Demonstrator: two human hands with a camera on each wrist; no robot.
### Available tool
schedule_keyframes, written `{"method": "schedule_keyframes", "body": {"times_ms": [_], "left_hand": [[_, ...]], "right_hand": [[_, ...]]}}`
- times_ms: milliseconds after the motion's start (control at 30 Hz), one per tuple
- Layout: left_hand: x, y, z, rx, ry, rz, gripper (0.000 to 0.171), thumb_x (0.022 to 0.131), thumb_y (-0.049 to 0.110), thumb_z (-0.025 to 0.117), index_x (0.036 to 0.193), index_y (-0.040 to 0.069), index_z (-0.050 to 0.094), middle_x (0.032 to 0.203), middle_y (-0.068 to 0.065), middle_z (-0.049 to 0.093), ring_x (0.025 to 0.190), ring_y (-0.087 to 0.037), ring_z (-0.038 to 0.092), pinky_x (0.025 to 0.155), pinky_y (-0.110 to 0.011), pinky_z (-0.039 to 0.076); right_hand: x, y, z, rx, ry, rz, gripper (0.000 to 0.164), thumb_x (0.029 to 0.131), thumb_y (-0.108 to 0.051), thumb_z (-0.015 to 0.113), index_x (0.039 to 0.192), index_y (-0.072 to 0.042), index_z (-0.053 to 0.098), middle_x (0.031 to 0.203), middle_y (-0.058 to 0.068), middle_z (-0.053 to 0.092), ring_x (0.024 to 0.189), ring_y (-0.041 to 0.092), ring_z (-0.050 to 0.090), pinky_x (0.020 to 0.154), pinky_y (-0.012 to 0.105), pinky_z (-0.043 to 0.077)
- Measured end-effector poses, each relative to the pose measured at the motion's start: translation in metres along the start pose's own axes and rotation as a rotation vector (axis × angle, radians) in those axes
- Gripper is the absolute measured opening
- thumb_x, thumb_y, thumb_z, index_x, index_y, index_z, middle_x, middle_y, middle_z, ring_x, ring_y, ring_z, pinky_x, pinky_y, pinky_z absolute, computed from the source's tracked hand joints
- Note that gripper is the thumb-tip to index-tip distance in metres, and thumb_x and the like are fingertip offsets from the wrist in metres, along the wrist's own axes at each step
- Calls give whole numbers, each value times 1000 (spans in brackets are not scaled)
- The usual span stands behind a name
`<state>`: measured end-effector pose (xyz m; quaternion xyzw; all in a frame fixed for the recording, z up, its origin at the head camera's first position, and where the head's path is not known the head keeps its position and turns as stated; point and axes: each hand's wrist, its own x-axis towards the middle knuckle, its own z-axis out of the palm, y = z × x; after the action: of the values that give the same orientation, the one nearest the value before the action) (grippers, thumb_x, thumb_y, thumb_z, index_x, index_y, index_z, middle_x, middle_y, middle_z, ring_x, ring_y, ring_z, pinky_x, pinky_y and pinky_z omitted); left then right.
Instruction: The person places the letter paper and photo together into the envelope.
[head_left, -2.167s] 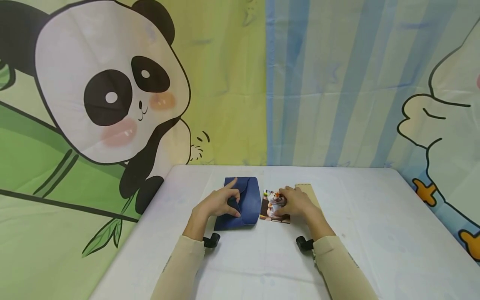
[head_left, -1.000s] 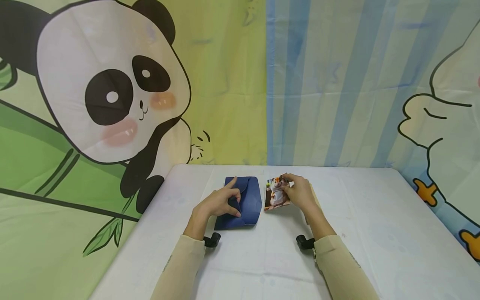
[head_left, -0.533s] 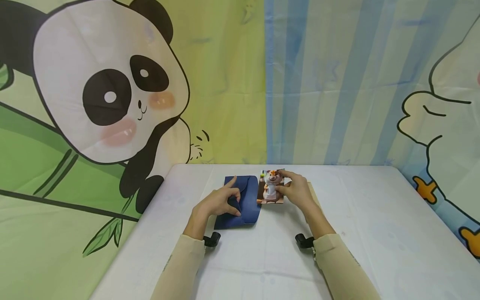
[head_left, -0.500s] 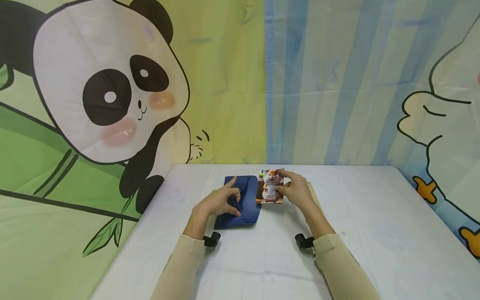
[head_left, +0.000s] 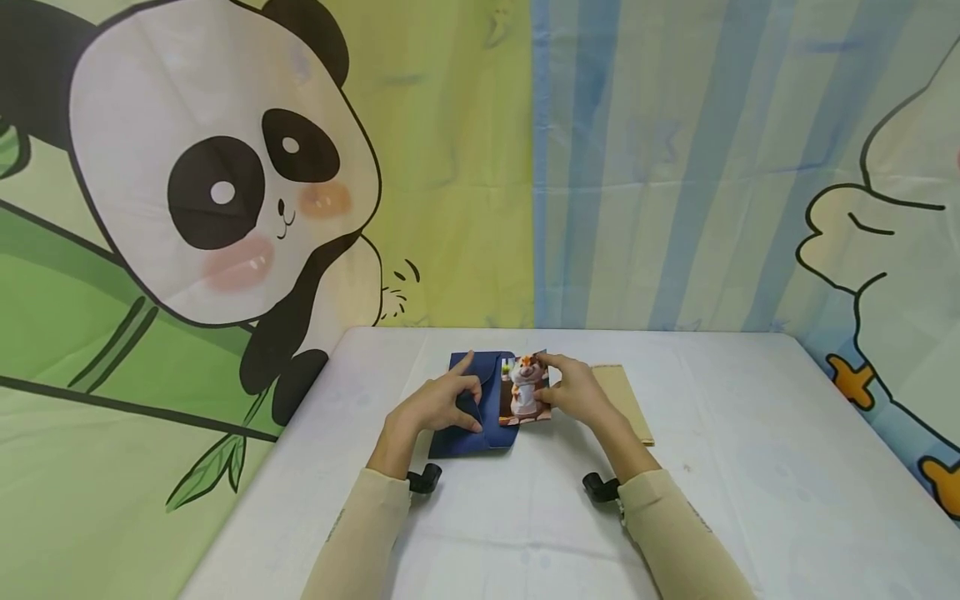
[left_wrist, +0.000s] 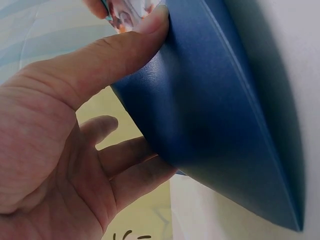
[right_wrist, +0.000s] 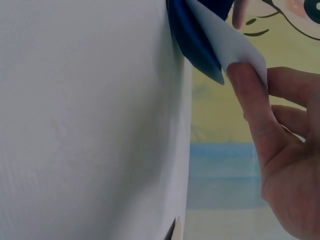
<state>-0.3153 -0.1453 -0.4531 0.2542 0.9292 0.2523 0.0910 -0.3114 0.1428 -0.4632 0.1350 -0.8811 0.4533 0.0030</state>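
Observation:
My left hand (head_left: 438, 404) pinches the edge of an open blue envelope (head_left: 491, 440) on the white table. In the left wrist view the thumb presses one face of the blue envelope (left_wrist: 210, 110), while fingertips go behind its edge. My right hand (head_left: 581, 393) holds a small photo card (head_left: 523, 398) by its right side, between thumb and fingers. The picture is a cartoon-like hamster in a white apron. The card overlaps the envelope's right part in the head view. Seen from the right wrist, the card's pale back (right_wrist: 235, 45) stands tilted beside the blue flap (right_wrist: 197, 50).
A tan paper envelope or card (head_left: 622, 396) lies to the right, past my right hand. The white table (head_left: 720, 417) reaches a fabric backdrop printed with a panda (head_left: 225, 167). Black wrist mounts (head_left: 425, 479) sit under both wrists.
My right hand lifted the photo card off the table, then carried it left and lowered it over the blue envelope's right part. The tan piece is uncovered again. My left hand kept its place.

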Motion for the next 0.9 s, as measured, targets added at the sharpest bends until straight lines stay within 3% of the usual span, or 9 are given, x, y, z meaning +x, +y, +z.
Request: {"method": "schedule_keyframes", "body": {"times_ms": [100,200,267,333,533,667,767,900], "left_hand": [[0,0,0,0,-2,6,39,76,33,94,90,30,58,177,-1,6,120,-37,61,90,-44,45],[0,0,-1,-1,-6,7,38,77,33,94,90,30,58,177,-1,6,122,-38,61,90,-44,46],[0,0,0,3,-8,5,37,77,33,93,90,30,58,177,-1,7,127,-39,59,91,-45,46],[0,-1,0,8,-5,5,37,77,33,93,90,31,58,177,-2,7,129,-40,58,92,-46,46],[0,-1,-1,9,-2,16,37,77,35,93,91,29,60,177,-6,10,121,-37,61,89,-46,46],[-2,-2,0,1,-6,12,37,77,36,93,91,31,60,176,-8,11,120,-37,61,91,-48,46],[-2,-2,0,0,-5,10,36,78,36,93,91,33,59,176,-8,12,119,-37,61,94,-49,46],[-1,-2,0,-2,-5,9,37,78,35,93,91,33,59,176,-8,12,121,-38,61,97,-52,47]], "right_hand": [[1,-2,5,-53,-21,0,75,85,-9,85,153,-9,52,153,23,54,64,20,54,65,34,48],[1,-4,9,-87,-41,5,79,84,-9,86,154,-10,50,155,22,52,104,32,67,87,42,53],[0,-6,13,-99,-55,-8,83,82,-7,87,155,-9,48,156,22,51,135,38,56,103,48,50],[1,-7,16,-85,-83,-23,88,80,-5,88,157,-7,45,156,23,50,144,41,47,108,52,47],[1,-11,26,-27,-153,-50,97,77,1,87,160,-5,36,161,20,45,141,37,50,105,49,50],[-1,-15,32,24,-170,-45,99,80,3,85,162,-5,31,163,20,42,98,30,68,86,44,56],[-1,-16,35,80,-173,-45,99,81,7,83,163,-4,28,162,22,42,66,20,64,65,36,55],[0,-19,38,121,-157,-64,97,81,11,81,162,-1,29,163,23,40,63,14,66,59,31,57]]}}
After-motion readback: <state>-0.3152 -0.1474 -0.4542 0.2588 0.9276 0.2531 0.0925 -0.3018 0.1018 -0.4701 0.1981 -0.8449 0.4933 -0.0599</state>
